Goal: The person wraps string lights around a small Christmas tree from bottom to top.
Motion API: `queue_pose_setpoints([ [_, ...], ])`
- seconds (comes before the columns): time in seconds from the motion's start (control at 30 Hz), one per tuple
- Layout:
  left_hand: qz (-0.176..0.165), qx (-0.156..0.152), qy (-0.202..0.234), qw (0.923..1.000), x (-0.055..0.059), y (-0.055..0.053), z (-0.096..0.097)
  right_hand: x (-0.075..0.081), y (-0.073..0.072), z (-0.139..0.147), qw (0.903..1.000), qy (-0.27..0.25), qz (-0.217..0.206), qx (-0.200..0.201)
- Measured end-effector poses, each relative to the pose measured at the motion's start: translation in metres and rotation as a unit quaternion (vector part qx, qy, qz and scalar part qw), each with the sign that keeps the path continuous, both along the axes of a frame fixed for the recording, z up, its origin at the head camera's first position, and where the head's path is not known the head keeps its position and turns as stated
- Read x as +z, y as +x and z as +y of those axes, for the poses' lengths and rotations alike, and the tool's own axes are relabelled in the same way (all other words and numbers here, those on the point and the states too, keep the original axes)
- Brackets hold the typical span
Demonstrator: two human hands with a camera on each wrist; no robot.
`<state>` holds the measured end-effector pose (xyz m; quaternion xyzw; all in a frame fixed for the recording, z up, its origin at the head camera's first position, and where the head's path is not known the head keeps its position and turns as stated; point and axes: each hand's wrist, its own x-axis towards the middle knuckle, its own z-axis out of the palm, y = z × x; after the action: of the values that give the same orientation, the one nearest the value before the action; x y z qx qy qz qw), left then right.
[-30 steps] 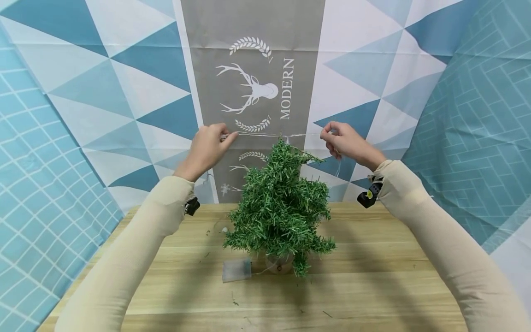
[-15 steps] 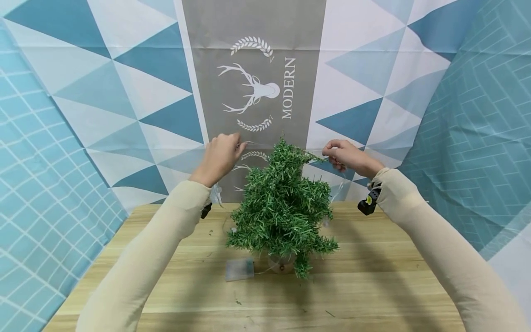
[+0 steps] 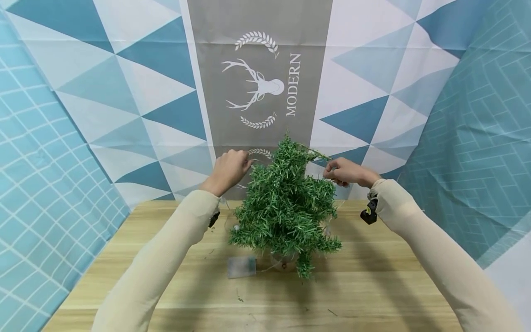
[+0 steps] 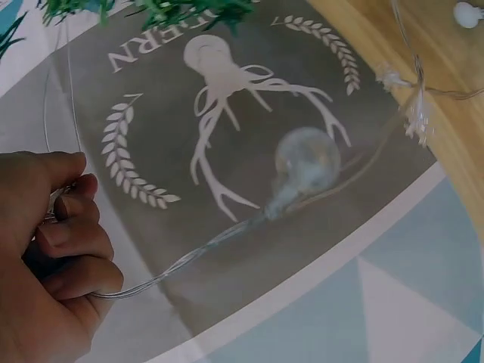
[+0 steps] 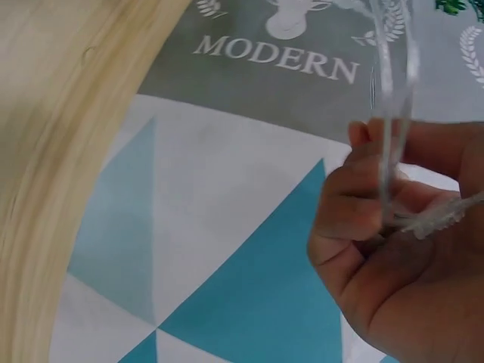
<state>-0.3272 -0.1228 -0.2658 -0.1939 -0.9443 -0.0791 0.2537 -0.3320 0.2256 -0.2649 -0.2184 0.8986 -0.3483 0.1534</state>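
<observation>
At frame centre, the tree (image 3: 286, 203) appears only partly strung; the light string (image 4: 306, 162) is gripped by the left hand (image 3: 228, 171) and right hand (image 3: 347, 172), draping seemingly unfinished.

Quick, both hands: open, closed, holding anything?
Left hand: closed, holding the light-string wire.
Right hand: closed, holding clear wire strands.
</observation>
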Motion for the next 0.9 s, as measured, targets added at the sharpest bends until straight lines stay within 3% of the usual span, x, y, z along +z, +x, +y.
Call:
queue_pose_setpoints([
  [0.17,-0.003,-0.015,0.011,0.9998,-0.009,0.0,-0.008,-0.012,0.003,0.008,0.9999,0.007,-0.009,0.003],
  [0.3,-0.002,-0.03,0.048,0.9984,-0.014,0.003,-0.019,-0.021,0.008,0.01,0.9994,-0.023,-0.025,-0.009],
  [0.43,-0.004,-0.022,0.077,0.9967,-0.02,0.009,-0.032,-0.028,0.015,0.006,0.9964,-0.072,-0.028,-0.035],
  [0.63,0.01,0.005,0.105,0.9944,-0.025,0.02,-0.052,-0.034,0.028,-0.005,0.9854,-0.136,0.011,-0.101],
  [0.8,0.016,0.022,0.112,0.9933,-0.029,0.033,-0.067,-0.039,0.037,-0.011,0.9819,-0.124,0.069,-0.126],
  [0.9,0.012,0.024,0.117,0.9927,-0.032,0.039,-0.073,-0.041,0.04,-0.014,0.9797,-0.129,0.082,-0.13],
])
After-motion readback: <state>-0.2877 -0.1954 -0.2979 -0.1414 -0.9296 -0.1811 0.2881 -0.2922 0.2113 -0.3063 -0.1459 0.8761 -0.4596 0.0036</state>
